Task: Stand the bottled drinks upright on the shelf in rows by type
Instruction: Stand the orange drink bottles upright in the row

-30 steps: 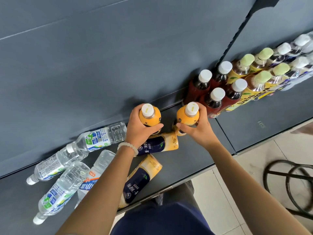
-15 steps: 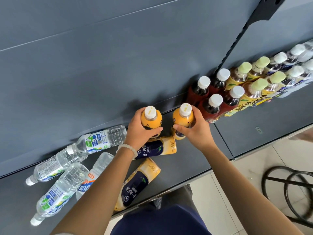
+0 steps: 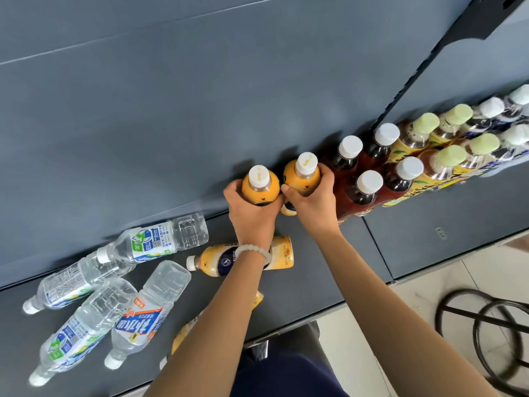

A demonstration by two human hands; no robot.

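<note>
Dark grey metal shelf (image 3: 329, 285) bearing upright dark-red, yellow-labelled and clear plastic bottle rows (image 3: 423, 156), four toppled clear water bottles (image 3: 114, 285), left hand (image 3: 252, 213) and right hand (image 3: 312, 204) each clasping an upright orange white-capped juice bottle (image 3: 260, 187) side by side at the back.

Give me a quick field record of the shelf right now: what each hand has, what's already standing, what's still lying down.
left hand: gripping an upright orange bottle
right hand: gripping a second upright orange bottle, next to the dark red row
standing rows: dark red bottles, then green-capped tea bottles, then clear white-capped bottles at far right
lying orange bottles: one under the left wrist, another mostly hidden by the left forearm
lying water bottles: four, left end of the shelf
</note>
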